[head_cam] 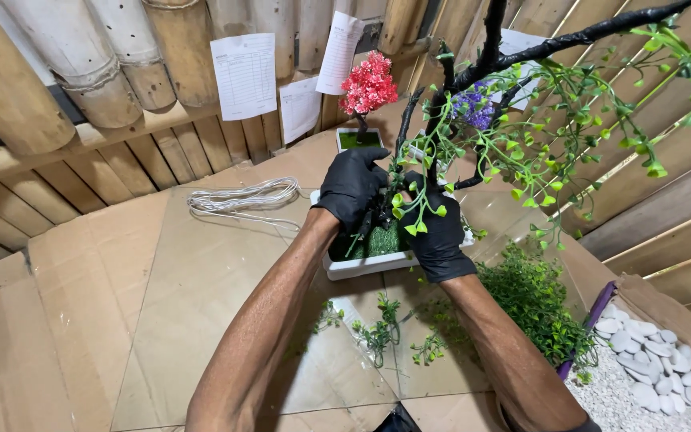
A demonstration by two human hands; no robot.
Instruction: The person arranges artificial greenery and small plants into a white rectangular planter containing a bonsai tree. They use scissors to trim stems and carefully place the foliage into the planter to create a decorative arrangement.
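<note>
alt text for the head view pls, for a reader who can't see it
Two black-gloved hands, left hand and right hand, grip the dark trunk of an artificial green-leafed tree in a white rectangular pot. A coil of white cord lies on the cardboard-covered table.

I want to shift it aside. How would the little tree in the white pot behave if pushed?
The little tree probably tips easily: long leafy branches reach far beyond the shallow white pot. The thin twigs likely flex and sway. Both hands, left hand and right hand, grip near its trunk.
</note>
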